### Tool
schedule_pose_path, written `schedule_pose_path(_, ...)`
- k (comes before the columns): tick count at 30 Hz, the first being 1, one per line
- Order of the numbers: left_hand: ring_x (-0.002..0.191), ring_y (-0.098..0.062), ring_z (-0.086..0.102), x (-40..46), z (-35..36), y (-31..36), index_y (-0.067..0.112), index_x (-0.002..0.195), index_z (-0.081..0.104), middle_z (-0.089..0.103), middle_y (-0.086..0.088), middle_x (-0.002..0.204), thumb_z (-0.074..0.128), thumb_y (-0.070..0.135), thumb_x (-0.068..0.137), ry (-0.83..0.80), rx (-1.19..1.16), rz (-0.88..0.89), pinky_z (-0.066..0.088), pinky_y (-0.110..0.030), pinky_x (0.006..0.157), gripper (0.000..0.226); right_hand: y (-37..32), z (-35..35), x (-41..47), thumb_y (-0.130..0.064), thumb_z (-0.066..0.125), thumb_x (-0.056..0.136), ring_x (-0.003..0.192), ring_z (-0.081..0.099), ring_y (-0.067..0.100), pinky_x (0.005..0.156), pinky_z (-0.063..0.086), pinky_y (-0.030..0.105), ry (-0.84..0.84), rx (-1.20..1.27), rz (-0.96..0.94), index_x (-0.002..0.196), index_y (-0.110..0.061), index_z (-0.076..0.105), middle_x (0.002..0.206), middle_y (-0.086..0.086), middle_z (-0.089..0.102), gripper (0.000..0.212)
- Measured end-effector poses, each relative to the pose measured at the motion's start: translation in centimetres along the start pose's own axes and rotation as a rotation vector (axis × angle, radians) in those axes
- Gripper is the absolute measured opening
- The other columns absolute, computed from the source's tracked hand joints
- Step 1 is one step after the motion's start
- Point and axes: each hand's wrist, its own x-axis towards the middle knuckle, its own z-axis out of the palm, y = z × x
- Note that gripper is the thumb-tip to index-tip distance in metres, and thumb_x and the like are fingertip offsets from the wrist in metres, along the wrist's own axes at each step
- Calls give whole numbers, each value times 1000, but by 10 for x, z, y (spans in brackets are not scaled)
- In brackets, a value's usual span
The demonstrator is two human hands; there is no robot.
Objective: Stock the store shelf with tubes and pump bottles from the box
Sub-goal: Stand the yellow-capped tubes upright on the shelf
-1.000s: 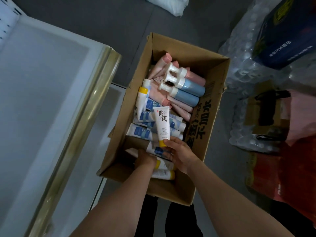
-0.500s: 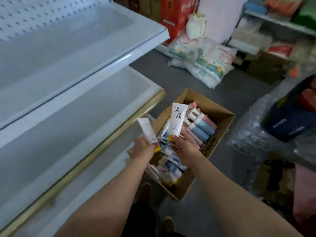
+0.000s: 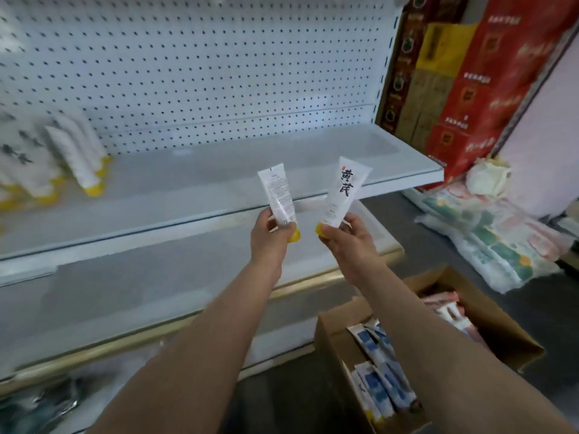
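Across the left and centre of the view, a white store shelf [image 3: 219,183] is seen, backed by a pegboard panel [image 3: 203,67] and fitted with further tiers below, the lower ones edged in gold trim.
At the far right, stacked red and yellow cartons [image 3: 470,73] are stood against the wall, with printed sacks [image 3: 488,239] laid on the grey floor [image 3: 548,308] beneath them.
At lower right, an open cardboard box [image 3: 501,327] is set on the floor; blue-and-white tubes [image 3: 379,371] are packed in its near side and pink items [image 3: 448,308] at its far side, the latter too partly hidden to identify.
On the upper shelf at far left, a blurred row of white tubes with yellow caps [image 3: 78,158] is stood cap-down.
Held up in front of the shelf edge, two white tubes are presented cap-down and tilted apart: one tube with fine print [image 3: 277,195] is clamped near its yellow cap by the left hand [image 3: 271,236]; one tube with large black characters [image 3: 343,192] is clamped near its yellow cap by the right hand [image 3: 347,239].
Both hands are closed on their tubes, raised side by side, near but not touching.
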Motion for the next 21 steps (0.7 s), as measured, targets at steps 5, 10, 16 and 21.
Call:
schedule_pose_path(5, 95, -11, 66, 24, -73, 48, 24, 129, 56, 69, 4, 110, 68, 7, 85, 167, -59, 138, 48, -16, 69, 49, 5, 92, 18, 8, 69, 85, 94, 66, 26, 91, 55, 37, -152, -32, -11, 122, -9, 58, 104, 12, 70, 42)
schedule_pose_path(10, 92, -12, 67, 49, -155, 74, 30, 123, 57, 68, 4, 104, 68, 9, 84, 306, -6, 220, 54, -25, 72, 46, 26, 188, 32, 7, 68, 85, 96, 69, 26, 85, 58, 33, -242, -66, 0, 125, -8, 56, 115, 20, 68, 44)
schedule_pose_path(16, 86, -13, 65, 81, -268, 86, 21, 127, 59, 70, 0, 102, 68, 8, 85, 541, 83, 277, 50, -23, 76, 45, 71, 297, 42, 9, 74, 78, 104, 70, 32, 85, 60, 34, -278, -177, 5, 118, -13, 57, 114, 20, 69, 48)
schedule_pose_path(21, 85, -16, 66, 91, -349, 82, 26, 129, 56, 68, 4, 96, 68, 7, 85, 692, 142, 238, 48, -27, 75, 49, 116, 364, 42, 3, 81, 72, 97, 72, 22, 90, 58, 34, -277, -364, -16, 117, -18, 57, 105, 11, 72, 55)
